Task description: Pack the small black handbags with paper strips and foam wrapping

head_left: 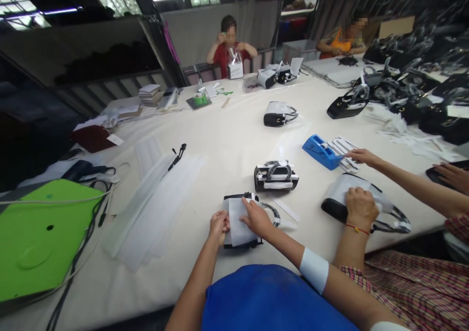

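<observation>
Directly before me a small black handbag [242, 245] lies on its side, with a white wrapping sheet [240, 223] over its body. Its wrapped handles [273, 214] point to the right. My left hand [219, 223] is closed at the left edge of the sheet and appears to pinch it; the fingertips are partly hidden. My right hand [257, 217] lies on top of the sheet, fingers stretched out and pressing on it. Just beyond stands another black handbag [276, 177] with white strips around it and wrapped handles.
Thin white sheets [157, 209] with black straps on them lie left, near a green panel [44, 233] and cables. At right, a co-worker's hand [361, 206] rests on a wrapped bag, near a blue tape dispenser [320, 151]. Many black bags [403, 87] are piled far right.
</observation>
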`<action>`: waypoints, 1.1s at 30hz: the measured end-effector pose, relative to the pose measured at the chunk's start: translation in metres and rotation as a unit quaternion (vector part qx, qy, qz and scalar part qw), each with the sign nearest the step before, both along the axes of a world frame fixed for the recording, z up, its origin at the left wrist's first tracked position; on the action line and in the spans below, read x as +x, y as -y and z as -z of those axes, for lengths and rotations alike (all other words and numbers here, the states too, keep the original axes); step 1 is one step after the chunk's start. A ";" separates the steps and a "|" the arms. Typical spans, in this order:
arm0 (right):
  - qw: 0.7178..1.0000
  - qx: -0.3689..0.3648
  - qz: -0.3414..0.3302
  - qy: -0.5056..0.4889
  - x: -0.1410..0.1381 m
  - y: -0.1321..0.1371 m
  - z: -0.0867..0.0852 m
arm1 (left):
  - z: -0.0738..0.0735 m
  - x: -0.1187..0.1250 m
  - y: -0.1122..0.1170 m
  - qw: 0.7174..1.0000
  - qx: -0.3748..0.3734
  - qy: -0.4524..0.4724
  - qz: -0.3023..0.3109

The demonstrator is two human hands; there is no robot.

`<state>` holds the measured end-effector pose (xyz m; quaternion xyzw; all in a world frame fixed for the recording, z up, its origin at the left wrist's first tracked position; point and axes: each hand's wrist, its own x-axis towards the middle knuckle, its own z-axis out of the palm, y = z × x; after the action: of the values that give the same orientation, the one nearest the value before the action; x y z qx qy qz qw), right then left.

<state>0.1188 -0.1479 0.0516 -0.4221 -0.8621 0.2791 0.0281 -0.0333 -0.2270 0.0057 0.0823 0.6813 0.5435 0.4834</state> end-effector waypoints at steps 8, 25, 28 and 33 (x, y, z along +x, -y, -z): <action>0.983 -0.010 -0.076 -0.164 0.016 -0.016 0.012 | 0.004 -0.035 -0.001 0.997 -0.042 -0.050 0.051; 0.980 0.194 -0.037 0.013 -0.005 0.011 0.037 | 0.050 0.016 0.006 0.937 0.074 -0.334 0.069; 0.978 0.178 -0.085 0.070 -0.011 0.003 0.026 | 0.047 0.023 0.010 0.923 0.084 -0.371 0.054; 0.978 0.128 -0.136 0.097 -0.017 -0.021 0.007 | 0.036 0.035 0.020 0.912 0.080 -0.401 0.031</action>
<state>0.1023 -0.1271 0.0449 -0.3193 -0.9384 0.1258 -0.0396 0.0021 -0.2465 -0.0303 0.3530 0.7694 0.5017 0.1780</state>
